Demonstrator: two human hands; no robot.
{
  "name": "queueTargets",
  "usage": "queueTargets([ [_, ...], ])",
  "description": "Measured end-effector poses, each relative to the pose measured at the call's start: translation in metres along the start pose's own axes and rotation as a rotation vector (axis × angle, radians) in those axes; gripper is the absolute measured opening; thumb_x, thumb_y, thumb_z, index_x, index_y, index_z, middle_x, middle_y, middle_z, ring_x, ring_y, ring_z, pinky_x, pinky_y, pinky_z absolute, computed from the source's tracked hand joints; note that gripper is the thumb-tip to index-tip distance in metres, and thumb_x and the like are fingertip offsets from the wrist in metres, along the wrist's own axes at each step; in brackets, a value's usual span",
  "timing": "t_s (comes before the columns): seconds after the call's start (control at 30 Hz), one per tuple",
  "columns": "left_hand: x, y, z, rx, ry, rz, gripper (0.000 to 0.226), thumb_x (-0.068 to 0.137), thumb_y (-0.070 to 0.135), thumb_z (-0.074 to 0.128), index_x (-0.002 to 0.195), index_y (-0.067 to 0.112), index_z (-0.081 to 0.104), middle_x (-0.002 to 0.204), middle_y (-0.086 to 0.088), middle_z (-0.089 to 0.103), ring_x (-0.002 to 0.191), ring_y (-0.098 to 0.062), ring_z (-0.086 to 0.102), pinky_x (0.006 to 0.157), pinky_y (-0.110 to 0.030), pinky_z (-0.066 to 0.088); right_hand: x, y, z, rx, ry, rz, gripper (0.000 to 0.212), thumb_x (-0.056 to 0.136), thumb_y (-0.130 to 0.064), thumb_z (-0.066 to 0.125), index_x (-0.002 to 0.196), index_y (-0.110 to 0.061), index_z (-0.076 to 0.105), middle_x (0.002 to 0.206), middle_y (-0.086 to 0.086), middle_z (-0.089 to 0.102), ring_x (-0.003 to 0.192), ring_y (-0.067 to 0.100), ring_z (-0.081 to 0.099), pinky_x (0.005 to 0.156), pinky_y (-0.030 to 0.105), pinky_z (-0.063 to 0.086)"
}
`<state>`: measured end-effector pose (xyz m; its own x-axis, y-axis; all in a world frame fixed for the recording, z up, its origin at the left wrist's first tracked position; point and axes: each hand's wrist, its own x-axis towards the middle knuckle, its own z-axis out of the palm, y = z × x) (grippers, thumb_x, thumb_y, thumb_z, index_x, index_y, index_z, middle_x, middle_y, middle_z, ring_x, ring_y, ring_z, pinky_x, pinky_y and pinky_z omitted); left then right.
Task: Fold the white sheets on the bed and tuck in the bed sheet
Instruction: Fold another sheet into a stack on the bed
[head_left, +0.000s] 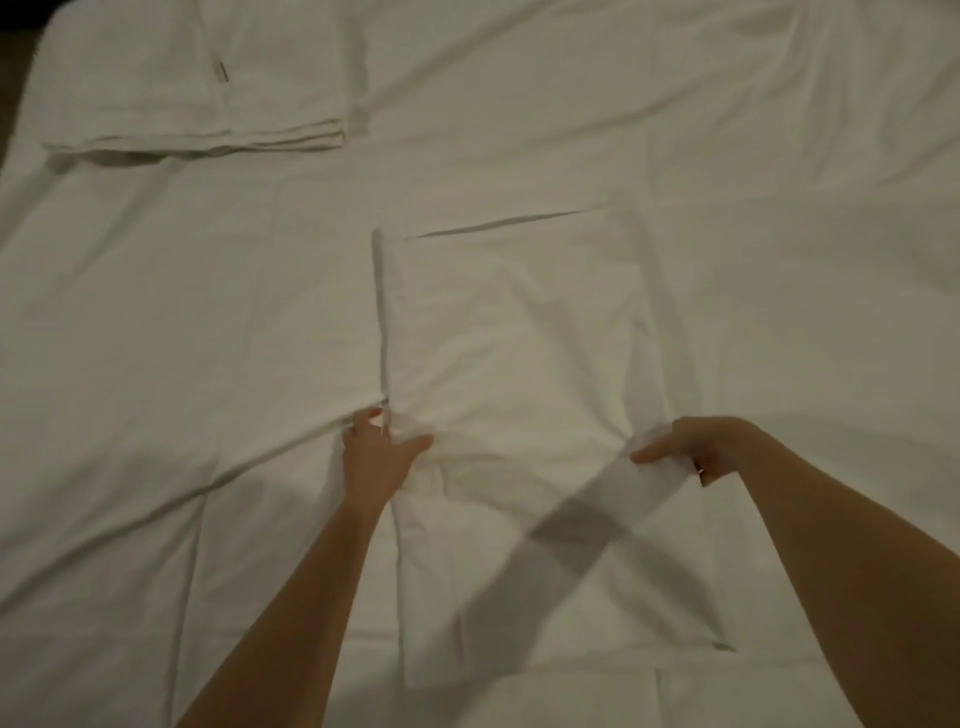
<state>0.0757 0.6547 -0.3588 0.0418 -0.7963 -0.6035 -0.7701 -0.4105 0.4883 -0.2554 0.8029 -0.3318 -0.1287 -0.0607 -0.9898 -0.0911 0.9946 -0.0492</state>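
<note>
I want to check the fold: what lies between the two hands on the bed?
In the head view, only the white sheet being folded spans between the left hand and the right hand; each hand pinches an edge of it.

Bedroom: bed under white sheets

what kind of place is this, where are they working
Most likely a bedroom, seen from just above a bed. A white bed sheet fills nearly the whole view, a folded stack of white sheets lies at the far left, and both hands hold another white sheet mid-fold. A dark strip shows at the left edge.
</note>
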Motion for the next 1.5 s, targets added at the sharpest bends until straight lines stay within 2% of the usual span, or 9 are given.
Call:
queueTargets([
  [0.2, -0.018, -0.001, 0.005, -0.015, -0.324, -0.098, 0.071, 0.053, 0.024, 0.083, 0.116, 0.007, 0.058, 0.110, -0.006, 0.065, 0.101, -0.025, 0.063, 0.087, -0.035, 0.053, -0.009, 0.010, 0.002, 0.092, -0.130, -0.027, 0.082, 0.048, -0.034, 0.093, 0.118, -0.007, 0.061, 0.110, 0.012, 0.069, 0.102, 0.028, 0.065, 0.076, 0.037, 0.056],
  [0.37, -0.011, 0.004, -0.021, -0.063, -0.532, -0.127, 0.057, 0.049, 0.017, 0.064, 0.105, 0.007, 0.061, 0.098, -0.010, 0.065, 0.082, -0.022, 0.060, 0.063, -0.029, 0.049, -0.013, 0.038, 0.023, 0.061, -0.170, 0.042, 0.068, 0.062, -0.025, 0.088, 0.121, -0.005, 0.061, 0.102, 0.012, 0.070, 0.092, 0.028, 0.066, 0.062, 0.033, 0.055],
  [0.47, -0.001, -0.001, -0.032, -0.121, -0.551, -0.170, 0.044, 0.061, 0.008, 0.066, 0.105, 0.008, 0.061, 0.104, -0.011, 0.065, 0.086, -0.022, 0.060, 0.067, -0.030, 0.052, -0.016, 0.057, 0.037, -0.027, -0.244, 0.112, 0.096, 0.045, -0.028, 0.096, 0.129, -0.014, 0.052, 0.129, 0.013, 0.057, 0.114, 0.033, 0.057, 0.079, 0.045, 0.053],
  [0.6, -0.022, -0.028, -0.025, -0.114, -0.722, -0.370, 0.075, 0.037, 0.027, 0.084, 0.107, 0.013, 0.064, 0.100, -0.005, 0.069, 0.091, -0.021, 0.064, 0.073, -0.031, 0.055, -0.012, 0.067, 0.043, -0.054, -0.216, 0.142, 0.059, 0.073, -0.017, 0.081, 0.126, -0.014, 0.056, 0.117, 0.013, 0.064, 0.105, 0.031, 0.062, 0.091, 0.048, 0.052],
  [0.8, -0.040, -0.042, -0.014, -0.035, -0.799, -0.399, 0.084, 0.030, 0.023, 0.088, 0.110, 0.014, 0.065, 0.104, -0.007, 0.072, 0.100, -0.025, 0.066, 0.085, -0.036, 0.056, -0.019, 0.066, 0.045, -0.011, -0.225, 0.132, 0.046, 0.075, -0.013, 0.079, 0.117, -0.013, 0.061, 0.111, 0.007, 0.067, 0.095, 0.021, 0.063, 0.066, 0.028, 0.052],
  [0.97, -0.049, -0.054, -0.015, -0.124, -0.776, -0.377, 0.063, 0.052, 0.006, 0.081, 0.112, 0.004, 0.062, 0.106, -0.015, 0.069, 0.101, -0.030, 0.064, 0.082, -0.038, 0.055, -0.015, 0.099, 0.059, 0.125, -0.206, 0.020, 0.104, 0.017, -0.026, 0.098, 0.113, -0.007, 0.063, 0.111, 0.013, 0.069, 0.105, 0.029, 0.063, 0.089, 0.042, 0.053],
  [1.2, -0.084, -0.092, -0.023, -0.136, -0.904, -0.458, 0.051, 0.062, -0.005, 0.073, 0.110, 0.005, 0.062, 0.112, -0.018, 0.067, 0.103, -0.032, 0.064, 0.082, -0.037, 0.056, -0.038, 0.130, 0.083, 0.453, -0.355, -0.182, 0.092, 0.032, -0.034, 0.098, 0.112, -0.008, 0.060, 0.109, 0.010, 0.071, 0.099, 0.024, 0.068, 0.075, 0.034, 0.057],
  [1.33, -0.081, -0.116, -0.035, -0.117, -0.858, -0.484, 0.029, 0.062, -0.001, 0.062, 0.090, 0.000, 0.065, 0.084, -0.015, 0.062, 0.072, -0.019, 0.059, 0.072, -0.028, 0.052, -0.039, 0.144, 0.098, 0.543, -0.227, -0.152, 0.091, 0.030, -0.031, 0.098, 0.109, -0.006, 0.060, 0.095, 0.010, 0.074, 0.093, 0.027, 0.067, 0.063, 0.034, 0.057],
  [1.5, -0.072, -0.099, -0.042, -0.040, -0.713, -0.426, 0.009, 0.085, -0.003, 0.059, 0.088, -0.001, 0.068, 0.065, -0.008, 0.057, 0.050, -0.010, 0.055, 0.055, -0.020, 0.050, -0.030, 0.127, 0.102, 0.261, -0.021, -0.012, 0.041, 0.078, -0.019, 0.077, 0.110, -0.002, 0.057, 0.087, 0.007, 0.064, 0.076, 0.021, 0.061, 0.058, 0.033, 0.052],
])
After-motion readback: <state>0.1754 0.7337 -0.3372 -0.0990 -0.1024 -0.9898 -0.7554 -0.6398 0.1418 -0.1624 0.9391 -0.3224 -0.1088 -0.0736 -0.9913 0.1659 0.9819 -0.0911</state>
